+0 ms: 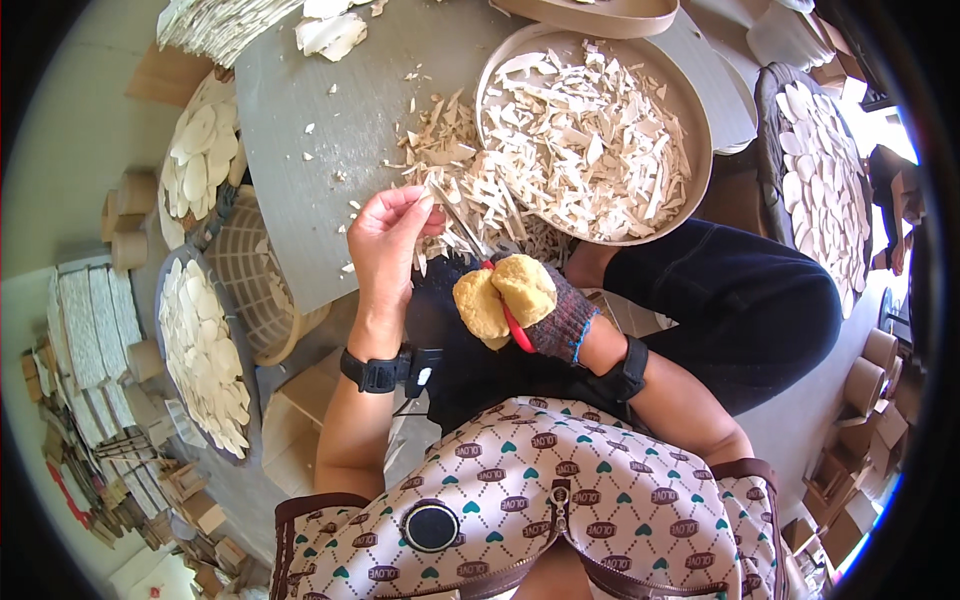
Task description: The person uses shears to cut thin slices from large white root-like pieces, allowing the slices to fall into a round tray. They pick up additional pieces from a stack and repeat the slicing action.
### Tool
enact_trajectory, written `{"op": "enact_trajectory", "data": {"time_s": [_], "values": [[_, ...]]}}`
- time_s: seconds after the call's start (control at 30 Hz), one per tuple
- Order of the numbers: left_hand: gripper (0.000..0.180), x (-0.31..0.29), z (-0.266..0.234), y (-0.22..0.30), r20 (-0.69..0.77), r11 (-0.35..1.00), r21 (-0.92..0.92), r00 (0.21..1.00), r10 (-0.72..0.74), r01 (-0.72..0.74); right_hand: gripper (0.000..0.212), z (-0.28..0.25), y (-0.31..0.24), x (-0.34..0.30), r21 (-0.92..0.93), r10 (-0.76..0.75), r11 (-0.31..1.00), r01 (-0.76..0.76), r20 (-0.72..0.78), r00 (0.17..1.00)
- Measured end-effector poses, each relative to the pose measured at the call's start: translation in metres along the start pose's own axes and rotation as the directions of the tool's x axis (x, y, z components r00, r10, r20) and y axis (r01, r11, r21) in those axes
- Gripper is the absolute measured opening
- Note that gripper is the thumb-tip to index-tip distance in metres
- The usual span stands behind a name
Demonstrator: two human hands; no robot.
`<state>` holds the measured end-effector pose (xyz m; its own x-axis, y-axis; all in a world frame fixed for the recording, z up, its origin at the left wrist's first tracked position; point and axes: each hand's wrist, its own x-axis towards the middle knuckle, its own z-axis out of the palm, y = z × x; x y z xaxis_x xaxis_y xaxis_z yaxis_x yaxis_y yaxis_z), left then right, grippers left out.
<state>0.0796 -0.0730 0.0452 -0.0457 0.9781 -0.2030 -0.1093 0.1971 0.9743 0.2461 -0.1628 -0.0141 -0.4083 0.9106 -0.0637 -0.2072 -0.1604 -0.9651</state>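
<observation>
My right hand point(565, 320), in a dark knitted glove, is closed round a pair of scissors point(518, 328) with red handles. Thick yellow padding point(505, 297) wraps the handles and covers part of the fingers. The metal blades point away from me and look spread apart. Beside the blade tip on the left, my bare left hand point(388, 240) is closed in a pinch; whatever lies between thumb and forefinger is too small to make out. Just beyond both hands, cream-coloured cut slivers point(445, 135) are heaped on the grey board point(300, 130).
A round shallow tray point(702, 165) full of slivers sits on the board at far right. Pale flat discs cover round trays at left point(205, 350) and right point(820, 170). A slatted basket point(250, 265) stands by the board's left edge. Stacked white sheets point(95, 330) line the left.
</observation>
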Motion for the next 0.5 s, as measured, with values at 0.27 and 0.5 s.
{"op": "enact_trajectory", "data": {"time_s": [0.27,0.5], "values": [[0.011,0.053,-0.025,0.035,0.184,0.953,0.279,0.968,-0.171,0.115,0.031,-0.006,-0.011,-0.017,0.709,0.058,0.705,-0.021,-0.029,0.998],[0.014,0.085,-0.021,0.055,0.386,0.883,0.426,0.844,-0.373,0.196,0.039,-0.019,-0.035,-0.022,-0.089,0.14,0.988,-0.129,0.139,0.98]]}}
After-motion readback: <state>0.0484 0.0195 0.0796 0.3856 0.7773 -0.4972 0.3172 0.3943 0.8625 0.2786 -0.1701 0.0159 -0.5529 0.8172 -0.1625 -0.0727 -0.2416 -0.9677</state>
